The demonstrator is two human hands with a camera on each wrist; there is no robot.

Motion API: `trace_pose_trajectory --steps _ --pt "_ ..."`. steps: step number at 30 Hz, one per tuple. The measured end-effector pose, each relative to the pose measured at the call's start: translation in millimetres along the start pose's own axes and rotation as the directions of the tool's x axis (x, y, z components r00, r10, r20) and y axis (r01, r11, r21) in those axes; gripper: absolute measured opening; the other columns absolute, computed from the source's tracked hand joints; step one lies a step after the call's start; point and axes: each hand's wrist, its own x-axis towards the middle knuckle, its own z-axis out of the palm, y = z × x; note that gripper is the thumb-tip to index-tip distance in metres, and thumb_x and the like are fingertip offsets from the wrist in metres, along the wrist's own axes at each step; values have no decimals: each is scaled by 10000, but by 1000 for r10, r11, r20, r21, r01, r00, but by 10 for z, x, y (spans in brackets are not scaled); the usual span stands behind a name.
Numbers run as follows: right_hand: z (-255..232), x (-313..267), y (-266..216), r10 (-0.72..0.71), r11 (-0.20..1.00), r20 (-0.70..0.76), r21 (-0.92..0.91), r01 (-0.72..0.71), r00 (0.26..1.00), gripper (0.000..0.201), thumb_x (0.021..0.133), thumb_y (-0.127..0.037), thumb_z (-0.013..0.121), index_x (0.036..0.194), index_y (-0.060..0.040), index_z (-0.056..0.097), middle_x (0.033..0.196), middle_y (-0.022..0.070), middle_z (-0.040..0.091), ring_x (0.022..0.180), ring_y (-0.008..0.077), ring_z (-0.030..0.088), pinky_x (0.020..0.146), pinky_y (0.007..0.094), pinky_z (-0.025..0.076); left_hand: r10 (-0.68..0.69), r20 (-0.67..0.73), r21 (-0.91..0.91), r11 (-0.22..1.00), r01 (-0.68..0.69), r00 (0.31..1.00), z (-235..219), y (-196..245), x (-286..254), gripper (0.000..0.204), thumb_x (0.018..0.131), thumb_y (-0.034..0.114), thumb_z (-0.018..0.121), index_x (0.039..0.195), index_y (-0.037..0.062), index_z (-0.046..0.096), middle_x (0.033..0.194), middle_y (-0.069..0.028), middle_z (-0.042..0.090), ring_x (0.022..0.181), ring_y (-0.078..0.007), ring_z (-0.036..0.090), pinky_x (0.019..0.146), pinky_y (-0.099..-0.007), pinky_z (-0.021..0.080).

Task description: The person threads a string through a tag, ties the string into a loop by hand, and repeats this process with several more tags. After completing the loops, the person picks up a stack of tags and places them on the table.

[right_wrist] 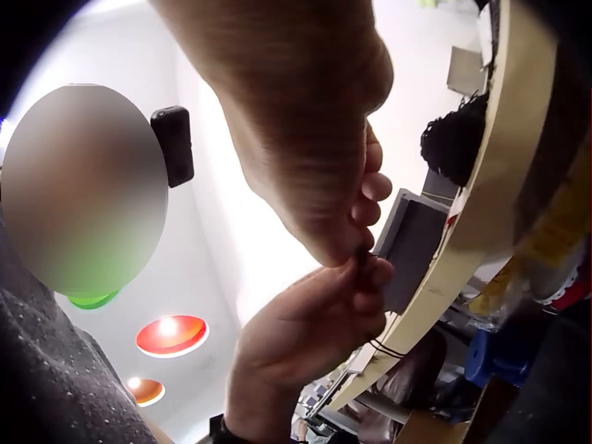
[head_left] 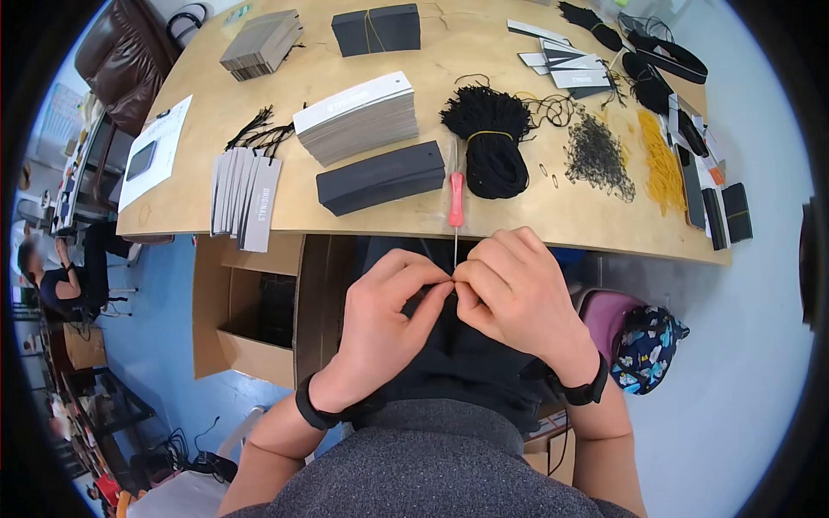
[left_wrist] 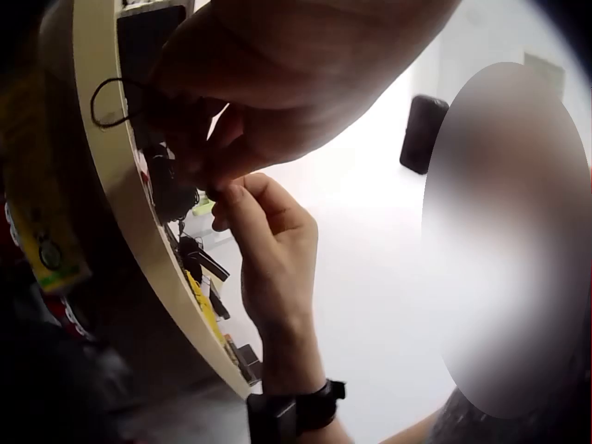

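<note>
My left hand [head_left: 384, 319] and right hand [head_left: 518, 293] meet in front of the table edge, thumbs and fingertips pinched together. Between them is a thin black cord [left_wrist: 93, 104], whose loop sticks out beyond the fingers in the left wrist view. Most of the cord is hidden by the fingertips. Just beyond the hands, a screwdriver [head_left: 456, 203] with a pink-red handle lies at the table edge, its shaft pointing toward me. A bundle of black cords [head_left: 496, 142] tied with a yellow band lies behind it.
On the table [head_left: 319, 226] stand a stack of white-topped tags [head_left: 358, 121] and a dark stack [head_left: 380, 179]. Strung tags [head_left: 243, 197] overhang the edge at left. Black safety pins [head_left: 600, 155] and yellow cords [head_left: 661, 160] lie at right. A cardboard box [head_left: 250, 345] sits below.
</note>
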Motion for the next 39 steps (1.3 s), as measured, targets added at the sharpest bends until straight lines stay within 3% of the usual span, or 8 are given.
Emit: trace_pose_trajectory --steps 4,6,16,21,24,28,32,39 --pt "43 8 -16 131 991 -170 55 -124 977 238 701 -55 759 911 -63 648 854 44 564 799 223 575 713 353 445 -132 23 -74 988 134 991 -49 -9 27 55 899 38 685 929 -8 688 851 -43 582 705 -84 564 642 -227 451" --pt "-9 -2 -86 135 989 -187 89 -120 973 242 699 -51 765 911 -68 650 854 44 562 793 226 575 706 355 444 -304 139 -427 840 334 942 -45 -104 18 60 917 53 680 938 -3 688 849 -12 549 722 -52 531 646 -213 424" --pt "108 -73 -146 94 996 -238 19 -93 967 213 693 -31 769 857 -61 636 814 45 539 733 229 554 662 349 438 -291 184 -476 809 344 939 -53 -112 -40 135 931 79 683 1035 -3 708 842 18 573 757 -38 503 680 -204 391" --pt "67 -75 -178 159 986 -284 87 -139 946 214 660 0 748 799 -66 599 788 49 543 716 237 557 648 347 441 -392 364 -682 506 528 845 -94 -81 -103 183 939 89 674 1098 9 717 898 28 640 762 -24 500 683 -189 408" --pt "16 -106 -205 186 980 -302 121 -156 935 219 642 17 734 779 -68 586 777 51 548 712 242 561 647 348 443 -369 379 -699 487 524 849 -126 -63 -146 185 954 99 653 1109 19 715 922 26 654 778 -18 506 689 -183 417" --pt "-49 -177 -238 202 977 -312 131 -169 928 223 629 31 724 776 -69 588 782 52 556 718 250 568 649 354 446 -364 395 -692 485 534 843 -153 27 -181 193 965 107 637 1119 15 710 925 24 660 788 -14 508 694 -182 417" --pt "-70 -293 -280 236 968 -338 165 -190 911 223 630 46 712 782 -56 585 794 60 564 705 244 574 631 340 458 -343 381 -569 645 510 859 -266 133 -195 197 959 84 628 1125 7 701 922 14 653 806 -27 527 726 -183 432" --pt "-289 -626 -300 499 798 -131 456 -395 857 132 774 68 658 835 -15 576 859 62 573 658 126 540 619 248 457 -333 281 -434 792 429 900 -487 145 -342 228 892 -43 652 1117 -21 675 932 -14 667 911 -64 612 808 -192 474"
